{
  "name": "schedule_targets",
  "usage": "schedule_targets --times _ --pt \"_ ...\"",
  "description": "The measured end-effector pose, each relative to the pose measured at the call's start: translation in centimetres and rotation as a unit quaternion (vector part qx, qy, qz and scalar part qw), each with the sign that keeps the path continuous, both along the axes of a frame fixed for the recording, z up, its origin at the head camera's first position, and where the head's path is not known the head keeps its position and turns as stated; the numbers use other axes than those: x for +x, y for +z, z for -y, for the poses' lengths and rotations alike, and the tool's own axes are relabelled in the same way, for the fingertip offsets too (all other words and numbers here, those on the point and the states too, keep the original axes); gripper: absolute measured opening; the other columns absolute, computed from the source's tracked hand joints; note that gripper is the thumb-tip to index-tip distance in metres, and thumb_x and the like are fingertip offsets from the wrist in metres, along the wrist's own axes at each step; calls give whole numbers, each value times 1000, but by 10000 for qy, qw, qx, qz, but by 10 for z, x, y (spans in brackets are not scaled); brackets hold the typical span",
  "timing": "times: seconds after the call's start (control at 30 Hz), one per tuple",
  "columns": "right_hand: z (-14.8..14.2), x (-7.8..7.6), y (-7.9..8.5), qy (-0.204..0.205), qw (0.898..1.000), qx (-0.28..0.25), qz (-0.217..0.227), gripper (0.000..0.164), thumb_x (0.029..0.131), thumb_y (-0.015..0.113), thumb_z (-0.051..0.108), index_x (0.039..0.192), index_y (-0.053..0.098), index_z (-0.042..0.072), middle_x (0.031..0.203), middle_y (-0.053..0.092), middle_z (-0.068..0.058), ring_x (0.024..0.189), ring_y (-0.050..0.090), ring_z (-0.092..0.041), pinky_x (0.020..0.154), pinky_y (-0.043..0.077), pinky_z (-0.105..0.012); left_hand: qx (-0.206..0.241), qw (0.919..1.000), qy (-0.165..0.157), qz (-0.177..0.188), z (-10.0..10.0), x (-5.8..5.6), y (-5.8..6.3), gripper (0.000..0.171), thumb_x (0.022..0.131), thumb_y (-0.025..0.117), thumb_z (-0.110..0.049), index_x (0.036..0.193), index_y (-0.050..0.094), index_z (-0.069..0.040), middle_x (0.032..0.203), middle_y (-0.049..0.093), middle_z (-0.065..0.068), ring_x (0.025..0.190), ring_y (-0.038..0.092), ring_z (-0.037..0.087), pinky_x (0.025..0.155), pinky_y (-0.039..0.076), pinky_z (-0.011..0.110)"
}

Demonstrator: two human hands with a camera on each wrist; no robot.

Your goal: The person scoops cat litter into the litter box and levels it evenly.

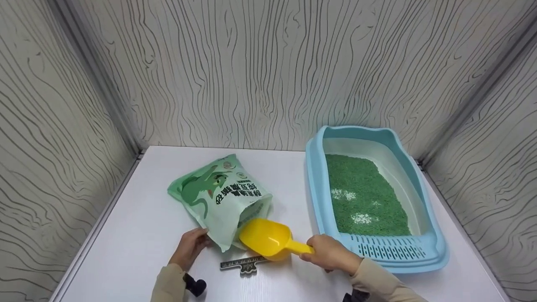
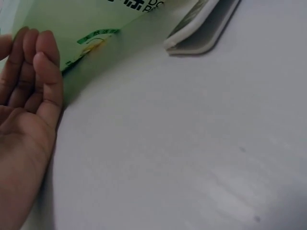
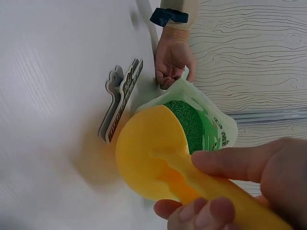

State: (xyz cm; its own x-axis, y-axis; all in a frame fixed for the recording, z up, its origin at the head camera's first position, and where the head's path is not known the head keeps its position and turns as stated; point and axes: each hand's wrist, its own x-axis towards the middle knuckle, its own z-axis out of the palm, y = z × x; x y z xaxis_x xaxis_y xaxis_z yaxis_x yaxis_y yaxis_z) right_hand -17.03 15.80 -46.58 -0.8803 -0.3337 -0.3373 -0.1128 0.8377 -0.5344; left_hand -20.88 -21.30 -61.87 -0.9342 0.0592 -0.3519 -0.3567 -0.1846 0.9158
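A green-and-white bag of cat litter (image 1: 226, 188) lies tilted, its open mouth facing the right hand. Green pellets (image 3: 184, 120) show inside it in the right wrist view. My left hand (image 1: 191, 247) holds the bag's near side edge, fingers curled underneath; the bag partly hides the thumb. In my right hand (image 1: 331, 253) is the handle of a yellow scoop (image 1: 268, 239), its bowl at the lower lip of the bag's mouth. How much the scoop holds cannot be seen. A bag clip (image 1: 247, 265) with a ruler-like edge lies just below the scoop.
A light blue litter box (image 1: 314, 184) stands on the white table (image 1: 130, 235) at the right. Green litter with white patches (image 1: 365, 197) covers its floor, and a slotted step (image 1: 390, 247) forms its near end. Wood-grain panels (image 1: 235, 75) enclose the table's back and sides.
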Motion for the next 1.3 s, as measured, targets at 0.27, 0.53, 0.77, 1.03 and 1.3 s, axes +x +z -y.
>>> schedule_targets --times 0.27,0.53,0.77,1.03,1.3 --pt "10 -1 0 51 9999 -98 -8 22 84 69 23 80 63 2 64 46 0 37 39 -8 37 32 -18 93 10000 -15 -26 2 0 0 32 96 55 -26 116 63 -4 93 68 -6 90 62 8 83 51 23" --pt "25 -3 5 37 9999 -143 35 22 85 68 23 81 60 2 65 48 -1 36 41 -9 36 33 -18 41 10000 74 -23 1 0 0 31 96 55 -25 115 63 -2 92 67 -5 88 62 9 82 52 23" --pt "41 -5 6 21 9999 -84 -122 23 86 67 23 77 56 4 62 49 -2 36 43 -8 35 34 -17 63 9999 74 -73 0 1 0 34 95 55 -27 117 61 -1 92 66 -5 88 61 10 82 52 23" --pt "59 -9 2 -41 9994 66 -327 25 87 66 23 75 53 5 63 49 -4 37 47 -11 36 35 -19 79 9999 102 -82 0 2 -2 38 95 56 -28 121 59 0 95 67 -5 90 62 10 83 52 23" --pt "82 -21 -9 -178 9970 217 -720 23 89 63 21 82 57 1 66 50 -6 44 50 -15 40 37 -22 69 9999 102 5 -2 3 -1 29 94 56 -27 111 63 -5 90 63 -5 87 60 9 81 53 21"
